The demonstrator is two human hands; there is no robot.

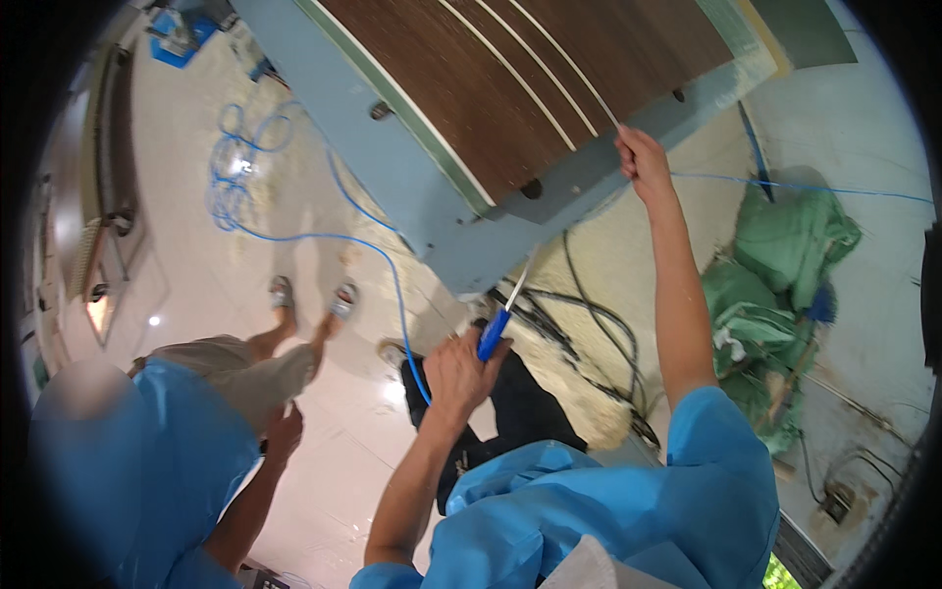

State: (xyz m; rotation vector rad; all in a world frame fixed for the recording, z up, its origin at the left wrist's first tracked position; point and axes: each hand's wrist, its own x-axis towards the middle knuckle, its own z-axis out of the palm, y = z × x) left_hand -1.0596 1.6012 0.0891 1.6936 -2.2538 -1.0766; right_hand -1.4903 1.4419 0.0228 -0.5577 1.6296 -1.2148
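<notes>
My left hand (456,378) is closed round a blue-handled tool (494,335) with a long, narrow metal blade, held near my thigh. The blade points up toward the blue-grey table (432,211). At the table's near edge, the fingers of my right hand (643,160) pinch the end of a thin pale strip (589,86). This strip runs back along a dark brown wood-grain panel (422,74). Two more pale lines (535,95) lie beside it. Green edging borders the panel, which rests on the table.
A person in a blue shirt (186,432) stands to my left. A blue hose (388,257) loops over the floor and passes by my leg. Black cables (599,309) lie amid pale dust below the table. Green sacks (785,236) are heaped on the right.
</notes>
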